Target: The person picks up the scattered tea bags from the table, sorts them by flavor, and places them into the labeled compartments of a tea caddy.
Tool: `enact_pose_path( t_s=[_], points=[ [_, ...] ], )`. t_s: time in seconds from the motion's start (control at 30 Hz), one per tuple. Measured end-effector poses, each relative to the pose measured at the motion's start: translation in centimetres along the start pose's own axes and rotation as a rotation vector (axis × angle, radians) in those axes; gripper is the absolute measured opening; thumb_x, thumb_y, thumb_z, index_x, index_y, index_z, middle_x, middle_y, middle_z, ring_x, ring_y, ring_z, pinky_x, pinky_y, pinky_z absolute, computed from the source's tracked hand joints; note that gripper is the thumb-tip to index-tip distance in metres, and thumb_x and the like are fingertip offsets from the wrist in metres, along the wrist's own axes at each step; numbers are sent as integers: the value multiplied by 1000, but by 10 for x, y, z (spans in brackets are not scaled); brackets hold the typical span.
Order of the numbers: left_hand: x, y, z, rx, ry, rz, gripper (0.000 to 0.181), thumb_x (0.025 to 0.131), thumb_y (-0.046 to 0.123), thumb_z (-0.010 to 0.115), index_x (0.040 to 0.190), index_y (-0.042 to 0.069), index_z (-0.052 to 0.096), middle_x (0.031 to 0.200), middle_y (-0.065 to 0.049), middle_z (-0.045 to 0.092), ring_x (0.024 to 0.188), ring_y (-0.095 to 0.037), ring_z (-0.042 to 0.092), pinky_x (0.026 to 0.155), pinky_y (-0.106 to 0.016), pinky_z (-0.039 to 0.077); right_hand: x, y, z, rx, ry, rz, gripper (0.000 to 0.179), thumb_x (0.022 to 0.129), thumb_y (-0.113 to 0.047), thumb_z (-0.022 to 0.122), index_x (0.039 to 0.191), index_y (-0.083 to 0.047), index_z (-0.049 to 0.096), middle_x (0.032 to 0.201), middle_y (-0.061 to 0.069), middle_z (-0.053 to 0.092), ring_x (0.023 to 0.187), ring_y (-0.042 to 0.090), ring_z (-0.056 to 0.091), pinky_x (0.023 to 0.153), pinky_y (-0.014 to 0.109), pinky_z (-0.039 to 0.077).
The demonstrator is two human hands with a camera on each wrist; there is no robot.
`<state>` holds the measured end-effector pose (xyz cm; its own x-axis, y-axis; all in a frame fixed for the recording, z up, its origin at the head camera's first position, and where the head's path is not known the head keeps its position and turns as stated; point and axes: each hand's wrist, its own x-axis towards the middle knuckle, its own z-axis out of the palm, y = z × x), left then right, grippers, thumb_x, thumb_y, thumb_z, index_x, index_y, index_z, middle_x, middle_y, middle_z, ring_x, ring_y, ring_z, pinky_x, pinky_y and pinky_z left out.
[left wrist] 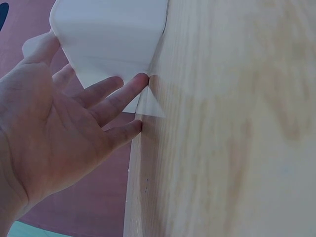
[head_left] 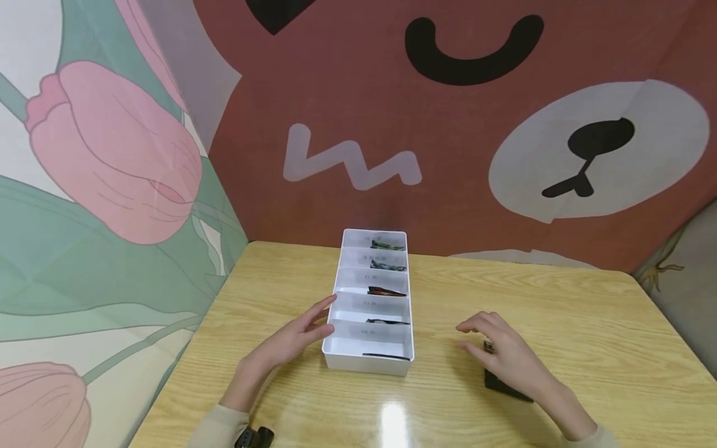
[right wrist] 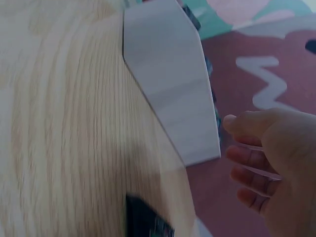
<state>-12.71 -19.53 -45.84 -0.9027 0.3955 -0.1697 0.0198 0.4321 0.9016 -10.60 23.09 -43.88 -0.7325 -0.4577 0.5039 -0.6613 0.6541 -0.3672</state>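
Note:
A long white divided box point(head_left: 366, 364) stands on the table, its compartments running from front to back. Each compartment has a thin flat item standing at its right side, such as the reddish one point(head_left: 386, 291) in the middle. My left hand point(head_left: 291, 341) touches the box's left wall with spread, fairly straight fingers; the left wrist view shows this hand point(left wrist: 54, 118) palm-on beside the box point(left wrist: 113, 39). To the right of the box, my right hand point(head_left: 506, 354) hovers with loosely bent fingers and nothing between them. Beneath it lies a dark flat item point(head_left: 501, 386), partly hidden by the hand.
The light wood table point(head_left: 448, 410) meets a wall covering point(head_left: 358, 211) with a bear's face behind the box. On the left hangs a tulip-patterned covering point(head_left: 123, 155). Small printed labels mark the box's dividers point(head_left: 372, 305).

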Motion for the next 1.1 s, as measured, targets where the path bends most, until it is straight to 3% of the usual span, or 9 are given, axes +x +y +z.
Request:
enact_pose_path(
  t_s=[0.2,0.6,1.1],
  points=[
    [0,0,0,14,-4,13,61,98,50,56,151,53,25,163,3,27,148,-29,33,117,-55,32,-17,26,-11,3,-85,140,27,85,-11,78,110,-16,70,104,-7,65,94,12,57,72,33,53],
    [0,-1,0,-5,-3,-2,61,98,51,57,150,54,25,163,4,27,149,-29,31,118,-56,30,-35,50,-31,-42,-240,320,35,90,-32,74,120,-14,69,103,-8,60,95,14,51,72,30,49],
    [0,0,0,7,4,-2,60,99,48,57,150,54,25,163,4,26,148,-30,31,117,-56,31,-44,64,-42,12,-343,365,48,87,-35,77,124,-6,67,104,-1,57,91,12,54,73,27,51]
  ],
)
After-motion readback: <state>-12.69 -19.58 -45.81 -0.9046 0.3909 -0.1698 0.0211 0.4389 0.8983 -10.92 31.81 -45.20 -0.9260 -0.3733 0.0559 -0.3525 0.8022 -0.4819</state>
